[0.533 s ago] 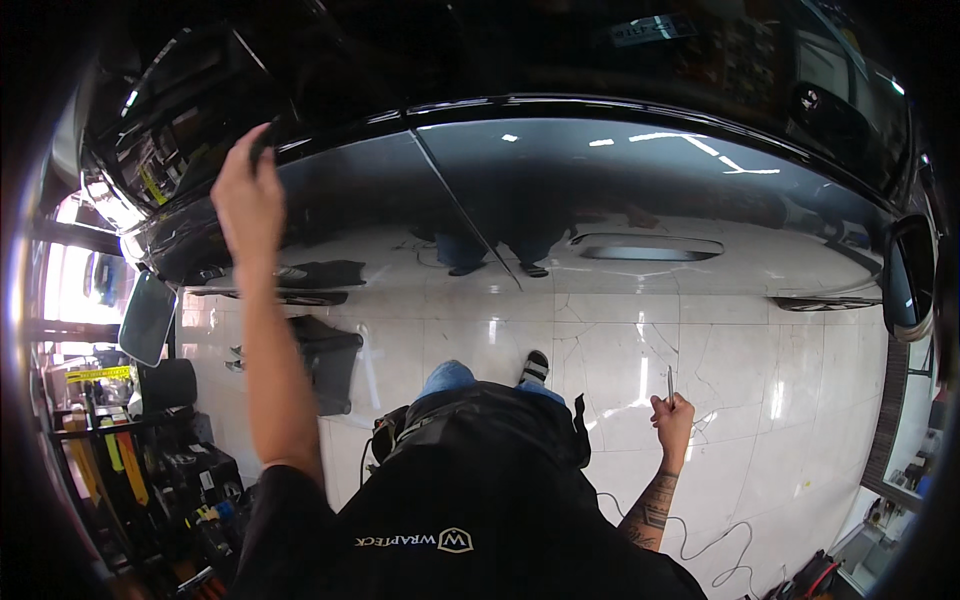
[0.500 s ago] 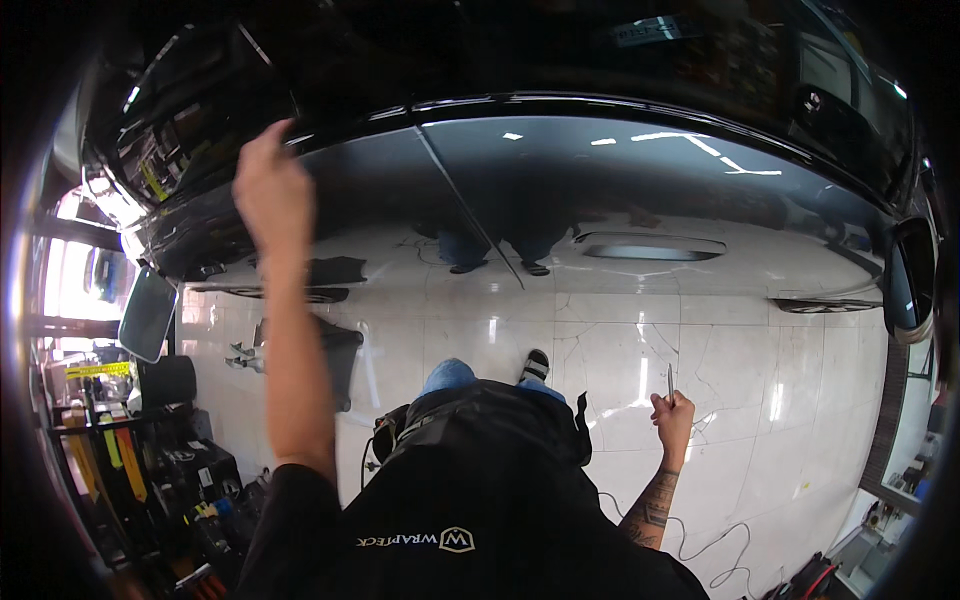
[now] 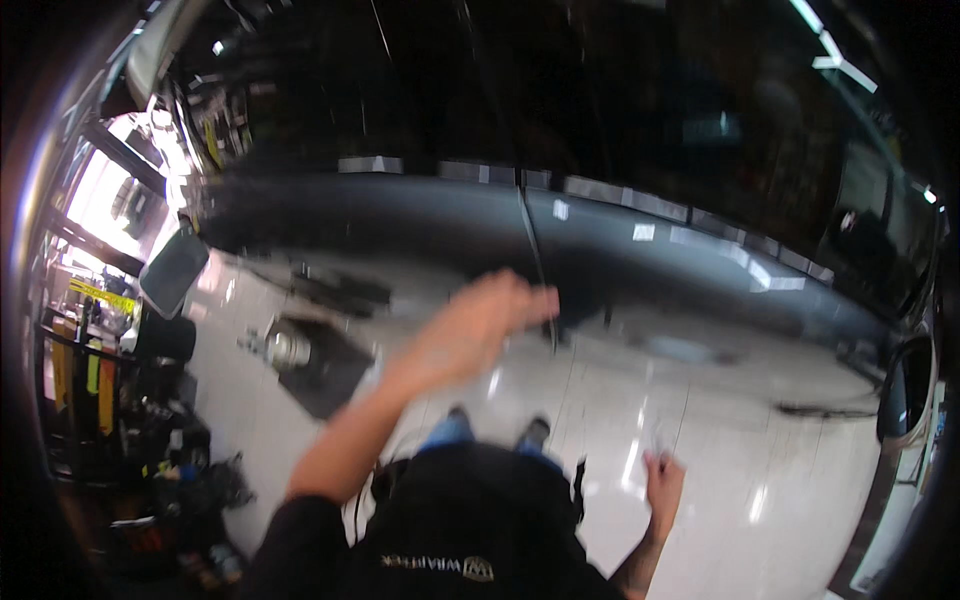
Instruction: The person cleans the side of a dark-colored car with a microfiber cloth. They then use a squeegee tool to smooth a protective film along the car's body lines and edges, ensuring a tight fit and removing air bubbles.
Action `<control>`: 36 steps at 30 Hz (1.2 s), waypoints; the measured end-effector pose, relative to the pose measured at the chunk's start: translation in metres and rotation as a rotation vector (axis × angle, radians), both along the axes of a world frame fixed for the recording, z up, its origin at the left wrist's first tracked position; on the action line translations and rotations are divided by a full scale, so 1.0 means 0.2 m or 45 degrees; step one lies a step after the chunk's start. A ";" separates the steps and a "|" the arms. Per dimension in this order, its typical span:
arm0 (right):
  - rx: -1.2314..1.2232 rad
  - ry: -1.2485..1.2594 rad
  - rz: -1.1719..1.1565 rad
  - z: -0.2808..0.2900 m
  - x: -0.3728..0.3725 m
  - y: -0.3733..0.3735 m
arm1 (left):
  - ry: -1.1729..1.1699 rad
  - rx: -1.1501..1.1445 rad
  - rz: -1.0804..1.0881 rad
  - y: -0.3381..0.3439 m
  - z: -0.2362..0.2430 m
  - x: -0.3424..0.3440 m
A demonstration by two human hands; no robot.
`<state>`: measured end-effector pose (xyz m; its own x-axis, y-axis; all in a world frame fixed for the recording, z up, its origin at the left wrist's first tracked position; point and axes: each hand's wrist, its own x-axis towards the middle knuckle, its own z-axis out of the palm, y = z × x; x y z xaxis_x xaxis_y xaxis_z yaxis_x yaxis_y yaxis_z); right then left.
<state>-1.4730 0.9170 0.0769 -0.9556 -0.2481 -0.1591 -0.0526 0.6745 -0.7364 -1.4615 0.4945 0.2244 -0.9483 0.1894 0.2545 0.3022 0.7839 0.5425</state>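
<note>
My left hand [image 3: 480, 325] is lifted in front of the dark glossy car side [image 3: 400, 215], near the seam between two doors [image 3: 529, 230]. Its fingers look bent and pressed together, though motion blurs them, and I cannot make out anything in them. Whether it touches the car cannot be told. Lower and to the right, my right hand [image 3: 664, 490] is a closed fist over the floor, apart from the car. A slim pointed tool [image 3: 657, 440] shows only faintly above this fist; the earlier view shows it clearly upright there.
A side mirror [image 3: 907, 385] juts out at the right. At the left are another mirror-like panel [image 3: 174, 272] and racks crowded with gear [image 3: 95, 390]. A dark stand with a pale round tool [image 3: 290, 348] is on the glossy tiled floor [image 3: 730, 470].
My left hand has moved from the window edge at left to the door seam, lower and rightward. The view has shifted and turned. My right fist stays low at the right.
</note>
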 end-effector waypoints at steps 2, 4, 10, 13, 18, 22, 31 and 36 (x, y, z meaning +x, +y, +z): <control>-0.285 -0.158 0.055 0.13 -0.04 -0.17 | -0.104 0.293 0.084 0.03 -0.12 0.20; -0.534 -0.184 0.202 0.30 -0.06 -0.32 | -0.352 0.932 0.316 -0.02 -0.22 0.42; -0.706 0.226 0.777 0.70 -0.20 -0.81 | -0.671 2.228 0.875 -0.23 -0.62 1.35; -0.787 0.188 0.896 0.77 -0.15 -1.09 | -0.814 2.466 1.112 -0.32 -0.79 1.87; -0.813 -0.021 1.066 0.66 0.18 -1.67 | -1.312 1.288 1.378 -0.35 -1.06 2.17; -0.707 -0.169 1.256 0.59 0.55 -2.10 | -1.231 0.932 1.393 -0.47 -1.19 2.30; -0.199 -0.364 1.375 0.34 0.94 -2.49 | -1.182 0.908 1.531 -0.42 -1.61 2.76; 0.214 -0.622 1.306 0.26 0.94 -2.50 | -1.355 1.089 1.506 -0.33 -1.40 2.72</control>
